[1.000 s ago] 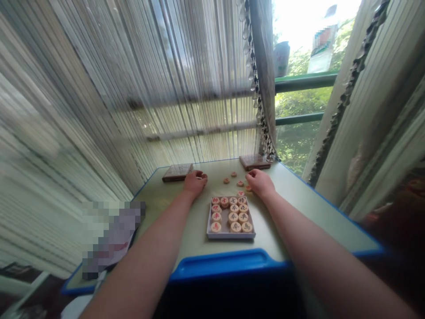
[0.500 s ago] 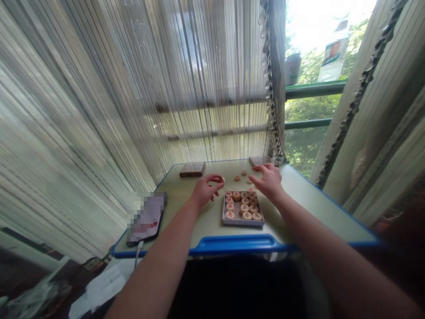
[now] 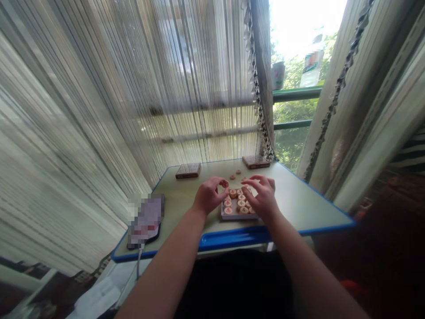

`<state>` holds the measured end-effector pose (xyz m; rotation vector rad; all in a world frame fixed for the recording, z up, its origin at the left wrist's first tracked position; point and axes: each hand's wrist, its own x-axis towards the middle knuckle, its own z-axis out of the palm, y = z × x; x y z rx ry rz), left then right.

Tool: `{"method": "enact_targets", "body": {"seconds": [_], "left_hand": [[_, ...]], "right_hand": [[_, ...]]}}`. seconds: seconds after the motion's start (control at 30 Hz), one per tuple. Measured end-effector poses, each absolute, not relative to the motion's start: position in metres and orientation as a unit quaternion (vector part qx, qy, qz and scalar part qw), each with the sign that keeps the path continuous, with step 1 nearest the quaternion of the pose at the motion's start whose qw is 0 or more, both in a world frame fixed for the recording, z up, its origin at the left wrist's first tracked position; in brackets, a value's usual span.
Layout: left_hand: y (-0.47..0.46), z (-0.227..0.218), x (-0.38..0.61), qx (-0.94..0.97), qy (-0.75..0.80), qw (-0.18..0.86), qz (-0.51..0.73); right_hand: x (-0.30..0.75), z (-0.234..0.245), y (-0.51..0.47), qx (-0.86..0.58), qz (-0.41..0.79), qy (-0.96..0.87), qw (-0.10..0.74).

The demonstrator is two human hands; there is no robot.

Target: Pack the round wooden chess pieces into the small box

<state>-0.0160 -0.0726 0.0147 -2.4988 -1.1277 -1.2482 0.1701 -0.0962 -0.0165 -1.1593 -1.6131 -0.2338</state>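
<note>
A shallow box (image 3: 239, 217) holds round wooden Chinese chess pieces (image 3: 233, 193) with red and dark characters, some of them stacked. At its far left corner, my left hand (image 3: 210, 194) pinches a Chinese chess piece (image 3: 225, 183) with a red mark, tilted up between thumb and fingers. My right hand (image 3: 261, 192) hovers over the right side of the box, fingers apart, and no piece shows in it. It hides part of the box and the pieces there. Beyond the box, a few loose pieces (image 3: 238, 172) lie on the table.
The pale green table (image 3: 299, 204) has a blue rim and a blue tray edge at the front. Two flat boxes, one at the left (image 3: 188, 170) and one at the right (image 3: 256, 162), sit along the far edge. A phone (image 3: 148, 219) with a cable lies left. String curtains (image 3: 206, 79) hang behind.
My left hand has moved right to the box's far left corner with its piece. My right hand has come back nearer, over the box. The view has shifted slightly.
</note>
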Motion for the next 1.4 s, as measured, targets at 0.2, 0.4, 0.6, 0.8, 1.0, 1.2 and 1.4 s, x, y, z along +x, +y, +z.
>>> {"method": "enact_targets", "body": {"seconds": [0.2,0.4,0.6,0.8,1.0,1.2,1.4], "left_hand": [[-0.080,0.018,-0.008,-0.845,-0.337,0.053,-0.413],[-0.077,0.019,-0.005,-0.835,-0.337,-0.043,-0.434],[-0.075,0.019,-0.003,-0.806,-0.360,-0.219,-0.417],[-0.079,0.023,-0.001,-0.744,-0.379,-0.377,-0.402],[-0.080,0.027,0.000,-0.717,-0.394,-0.413,-0.400],[-0.075,0.021,-0.003,-0.727,-0.374,-0.425,-0.389],[-0.079,0.025,-0.003,-0.715,-0.376,-0.460,-0.367]], "right_hand": [[0.169,-0.017,-0.095,-0.431,-0.096,-0.735,0.514],[0.171,-0.017,-0.092,-0.392,-0.068,-0.760,0.513],[0.170,-0.013,-0.093,-0.368,-0.053,-0.768,0.521],[0.170,-0.010,-0.097,-0.378,-0.015,-0.760,0.529],[0.170,-0.009,-0.099,-0.386,-0.004,-0.751,0.535],[0.168,-0.004,-0.107,-0.376,0.020,-0.765,0.521],[0.167,-0.002,-0.109,-0.365,0.050,-0.769,0.523]]}}
